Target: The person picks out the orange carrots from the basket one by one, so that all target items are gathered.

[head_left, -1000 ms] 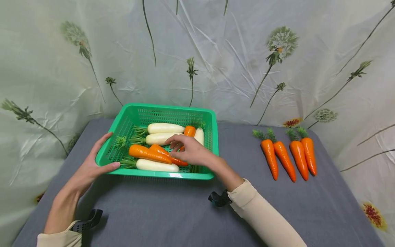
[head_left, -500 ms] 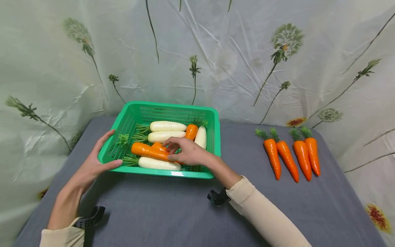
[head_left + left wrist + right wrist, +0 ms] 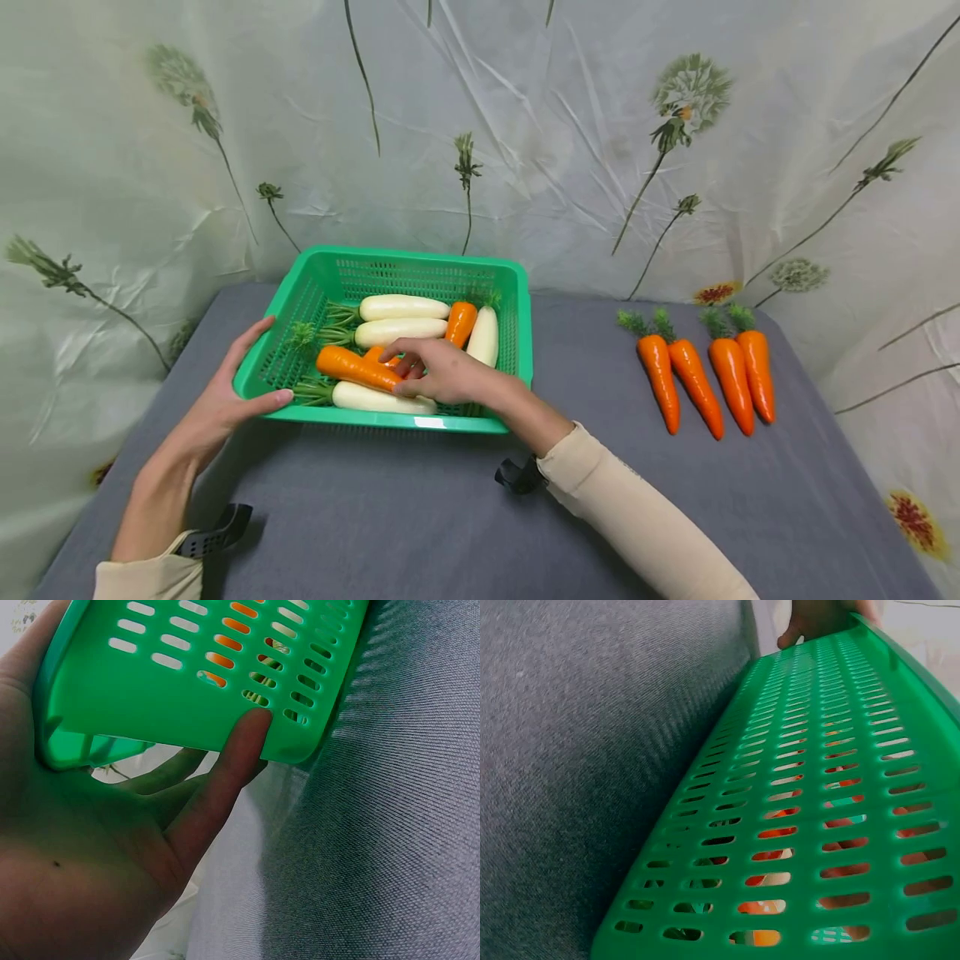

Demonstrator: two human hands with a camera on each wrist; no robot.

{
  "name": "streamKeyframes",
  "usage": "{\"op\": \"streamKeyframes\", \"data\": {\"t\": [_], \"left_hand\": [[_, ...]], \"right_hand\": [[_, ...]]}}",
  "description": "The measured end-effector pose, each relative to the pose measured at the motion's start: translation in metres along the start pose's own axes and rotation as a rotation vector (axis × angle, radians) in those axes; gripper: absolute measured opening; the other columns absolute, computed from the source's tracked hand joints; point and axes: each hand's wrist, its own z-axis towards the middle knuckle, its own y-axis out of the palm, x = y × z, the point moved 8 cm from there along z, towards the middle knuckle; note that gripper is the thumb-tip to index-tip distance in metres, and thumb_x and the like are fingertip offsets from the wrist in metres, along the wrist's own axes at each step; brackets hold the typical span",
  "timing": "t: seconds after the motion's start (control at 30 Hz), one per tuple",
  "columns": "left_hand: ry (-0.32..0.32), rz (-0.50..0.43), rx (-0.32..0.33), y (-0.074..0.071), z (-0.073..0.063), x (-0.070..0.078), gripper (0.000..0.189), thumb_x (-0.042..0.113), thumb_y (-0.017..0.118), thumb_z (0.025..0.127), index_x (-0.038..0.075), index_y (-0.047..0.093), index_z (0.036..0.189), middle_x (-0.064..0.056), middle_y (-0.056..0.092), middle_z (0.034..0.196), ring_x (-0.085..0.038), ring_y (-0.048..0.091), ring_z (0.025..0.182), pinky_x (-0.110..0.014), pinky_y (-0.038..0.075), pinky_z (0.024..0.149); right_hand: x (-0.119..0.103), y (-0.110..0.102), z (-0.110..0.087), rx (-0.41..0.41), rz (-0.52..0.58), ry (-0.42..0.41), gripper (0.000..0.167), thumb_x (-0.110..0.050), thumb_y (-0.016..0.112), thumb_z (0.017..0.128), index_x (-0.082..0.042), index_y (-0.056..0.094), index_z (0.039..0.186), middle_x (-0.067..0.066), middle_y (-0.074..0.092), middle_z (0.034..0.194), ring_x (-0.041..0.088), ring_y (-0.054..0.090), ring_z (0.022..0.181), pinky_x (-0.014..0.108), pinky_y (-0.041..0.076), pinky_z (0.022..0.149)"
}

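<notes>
A green slotted plastic basket holds white radishes with green tops and several orange carrots. My left hand grips the basket's left end, thumb at the front rim. In the left wrist view that hand wraps the basket corner, its fingers against the outside. Inside the basket, my right hand has its thumb and curled fingers round the tapered end of a carrot. That tip is hidden by the hand. In the right wrist view the basket wall covers the right hand's fingers.
Several carrots with leafy tops lie side by side on the grey tablecloth, right of the basket. Another carrot and an upright-lying radish are at the basket's right end. A flower-printed curtain hangs behind.
My right hand has moved left and slightly lower within the basket, closing on the carrot's tapered end. The left hand keeps its place on the basket.
</notes>
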Motion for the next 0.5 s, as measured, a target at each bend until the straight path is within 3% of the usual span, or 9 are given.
{"op": "streamKeyframes", "data": {"t": [0.17,0.33,0.5], "left_hand": [[0.009,-0.011,0.000,-0.0001,-0.0031,-0.0010,0.100,0.016,0.070,0.098,0.050,0.004,0.165,-0.019,0.008,0.170,0.000,0.039,0.125,-0.010,0.039,0.087],[0.017,-0.017,-0.002,0.0015,-0.0022,-0.0001,0.100,0.016,0.070,0.098,0.050,0.004,0.165,-0.019,0.007,0.171,0.001,0.038,0.125,-0.010,0.039,0.087],[0.029,-0.028,0.001,0.0014,-0.0013,0.0012,0.100,0.014,0.070,0.098,0.049,0.005,0.165,-0.020,0.007,0.169,0.000,0.038,0.125,-0.009,0.039,0.087]], "right_hand": [[-0.0007,0.0049,0.0040,-0.005,0.004,0.005,0.047,-0.015,0.077,0.096,-0.011,0.062,0.140,0.011,0.073,0.118,0.017,0.068,0.101,0.019,0.053,0.086],[0.0004,0.0029,0.0039,-0.007,-0.018,0.021,0.052,-0.011,0.078,0.093,-0.014,0.060,0.142,0.011,0.071,0.112,0.014,0.065,0.086,0.018,0.051,0.078],[0.0030,-0.0006,-0.0006,-0.008,0.012,0.038,0.057,-0.006,0.076,0.094,-0.018,0.057,0.147,0.011,0.069,0.121,0.017,0.064,0.091,0.019,0.051,0.075]]}}
